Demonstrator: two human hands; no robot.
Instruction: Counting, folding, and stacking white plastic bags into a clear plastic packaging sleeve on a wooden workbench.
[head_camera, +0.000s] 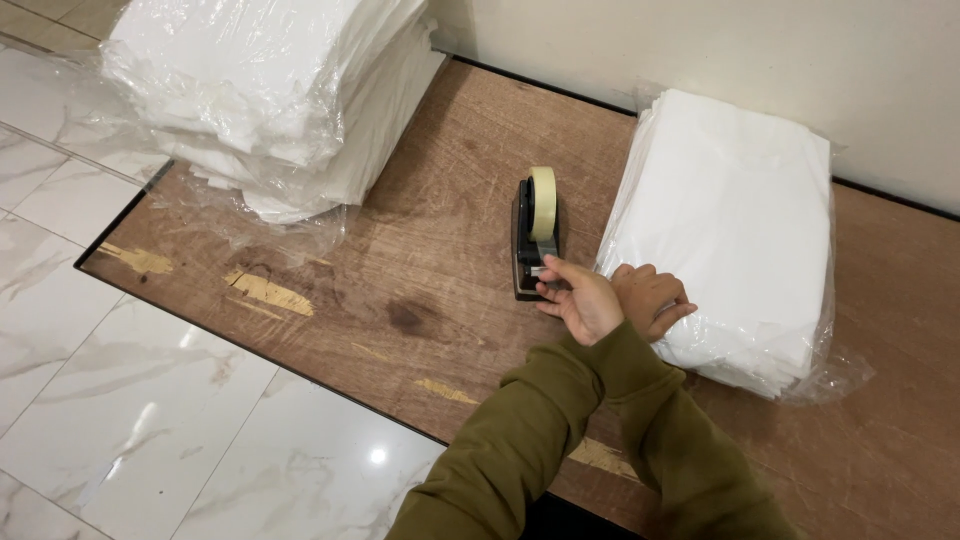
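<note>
The left hand (585, 300) has its grip narrowed at the front end of the tape dispenser (532, 240), thumb and fingertips pinched close at the cutter; the strip of tape itself is too thin to make out, so I cannot tell whether anything is caught between them. The right hand (652, 300) lies just behind the left, on the dispenser's right, its grip loose and curled, fingers resting on the near edge of the wrapped white stack (730, 230). Both arms wear olive-green sleeves (560, 430).

The dispenser is black, with a pale yellowish tape roll (543, 202) standing upright in it, and sits on the brown wooden bench (400, 290). The wrapped white stack lies flat just right of the dispenser. A taller heap of white packs in clear plastic (270, 90) sits well to the dispenser's left, at the bench's far corner. White marble floor tiles (130, 400) lie beyond the bench's edge, left of the dispenser.
</note>
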